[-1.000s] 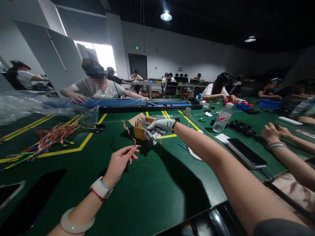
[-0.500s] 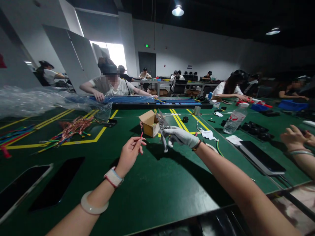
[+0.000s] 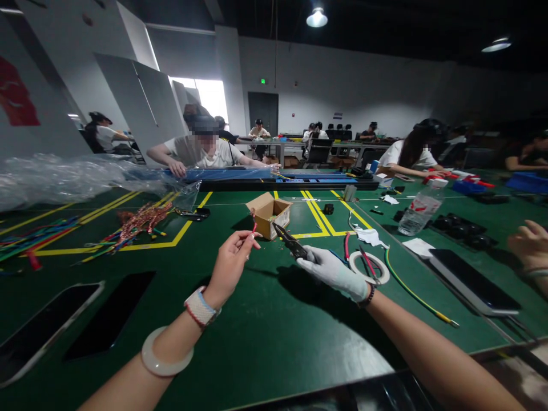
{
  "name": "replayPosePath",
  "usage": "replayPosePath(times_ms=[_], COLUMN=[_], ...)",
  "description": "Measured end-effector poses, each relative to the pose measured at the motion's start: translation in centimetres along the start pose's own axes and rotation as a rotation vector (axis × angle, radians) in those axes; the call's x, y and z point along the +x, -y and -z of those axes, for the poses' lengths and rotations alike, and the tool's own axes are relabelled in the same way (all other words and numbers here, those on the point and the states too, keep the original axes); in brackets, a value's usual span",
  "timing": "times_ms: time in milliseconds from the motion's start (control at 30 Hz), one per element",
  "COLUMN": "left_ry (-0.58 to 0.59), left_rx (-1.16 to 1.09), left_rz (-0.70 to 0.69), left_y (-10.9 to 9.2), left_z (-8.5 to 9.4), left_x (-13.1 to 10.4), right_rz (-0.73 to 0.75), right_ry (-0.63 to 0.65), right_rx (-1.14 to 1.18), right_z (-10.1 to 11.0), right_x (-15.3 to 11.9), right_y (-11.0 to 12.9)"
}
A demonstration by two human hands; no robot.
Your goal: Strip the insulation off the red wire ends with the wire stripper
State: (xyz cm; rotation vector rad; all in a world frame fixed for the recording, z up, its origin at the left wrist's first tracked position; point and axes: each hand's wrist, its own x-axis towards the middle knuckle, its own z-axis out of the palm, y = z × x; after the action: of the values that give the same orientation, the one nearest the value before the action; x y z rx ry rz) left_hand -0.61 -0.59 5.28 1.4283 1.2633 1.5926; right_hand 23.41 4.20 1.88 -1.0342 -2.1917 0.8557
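My bare left hand pinches a short red wire with its tip pointing up, just in front of a small open cardboard box. The wire's upper end looks like bare copper. In my right hand, which wears a white glove, is a pair of dark wire strippers. Their jaws point up and left toward the box's front corner. Small pieces lie inside the box, too small to name. A tape roll lies beside my right wrist, with a red-handled tool across it.
Copper-ended wires lie in a bundle at the left, near two phones. A green-yellow wire, another phone and a water bottle are at right. A co-worker sits behind plastic film.
My right hand has moved down and right, turning the wire strippers from upright to slanted, with jaws now closer together. The left hand still pinches the red wire. The view has shifted slightly.
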Motion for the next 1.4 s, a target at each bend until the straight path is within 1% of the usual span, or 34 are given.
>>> replayPosePath(times_ms=[100,200,267,367,433,533,600,667,800,867,967,1067,1167,1300,1400], left_ry=[-0.021,0.010,0.050,0.107,0.138,0.202,0.245,0.264,0.283,0.296,0.289,0.275,0.277,0.274,0.276], left_rx=[-0.011,0.054,0.124,0.269,0.404,0.645,0.812,0.988,1.283,1.364,1.432,1.474,1.500,1.504,1.480], left_rz=[-0.029,-0.058,-0.111,-0.233,-0.330,-0.502,-0.613,-0.703,-0.853,-0.925,-1.005,-1.040,-1.032,-0.973,-0.890], left_y=[-0.1,-0.7,-1.3,-2.0,-2.1,-2.1,-2.1,-2.0,-2.0,-1.8,-1.6,-1.5,-1.4,-1.4,-1.5], left_z=[0.2,0.1,-0.1,-0.5,-0.7,-0.7,-0.8,-0.9,-1.2,-1.4,-1.5,-1.6,-1.7,-1.9,-2.3], left_x=[0.6,1.1,1.3,1.5,1.5,1.7,1.8,1.9,1.8,1.6,1.4,1.3,1.2,1.0,0.7], right_rz=[0.001,-0.002,-0.046,-0.126,-0.115,-0.004,0.055,0.065,0.005,-0.021,-0.031,-0.045,-0.053,-0.088,-0.096], right_ry=[0.043,0.081,0.092,0.107,0.052,-0.112,-0.185,-0.217,-0.273,-0.280,-0.255,-0.243,-0.251,-0.245,-0.221], right_rx=[0.085,0.155,0.150,0.120,0.046,-0.189,-0.333,-0.419,-0.511,-0.518,-0.503,-0.520,-0.531,-0.564,-0.561], right_z=[-0.3,-0.1,0.3,1.0,1.4,1.9,1.9,1.9,1.8,1.8,1.8,1.6,1.3,1.0,1.0], right_x=[0.3,0.4,0.3,0.0,-0.2,-0.2,-0.1,-0.1,-0.2,-0.2,-0.2,-0.2,-0.2,-0.4,-0.5], right_y=[-0.6,-1.0,-1.1,-0.9,-0.8,-1.3,-1.9,-2.3,-2.2,-1.9,-1.5,-1.6,-1.8,-1.3,-0.7])
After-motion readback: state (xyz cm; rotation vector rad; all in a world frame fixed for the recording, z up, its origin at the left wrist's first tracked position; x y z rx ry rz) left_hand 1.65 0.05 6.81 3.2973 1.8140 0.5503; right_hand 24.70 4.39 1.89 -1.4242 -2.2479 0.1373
